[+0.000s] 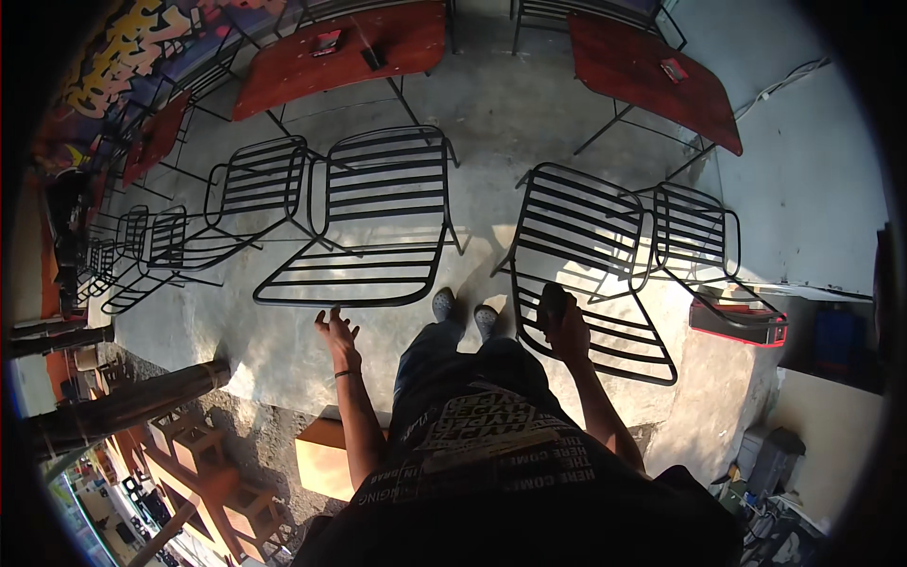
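Note:
My left hand (337, 338) is open, its fingers apart and curled a little, close to the front edge of a black slatted metal chair (383, 177). Whether the fingertips touch that edge I cannot tell. A dark, rounded, oblong object (554, 304) is in my right hand (572, 335), with the fingers wrapped round it; its kind is too dark to make out. This hand is over the seat of a second black slatted chair (581, 217), which stands at an angle to the right of my feet.
More slatted chairs (260, 180) stand to the left, and another (697, 227) to the right. Red tables (416, 38) (624, 57) are beyond them, with small items on top. A black-and-red box (737, 323) lies at right. A wooden post (142, 402) and wooden stools (203, 449) are at lower left.

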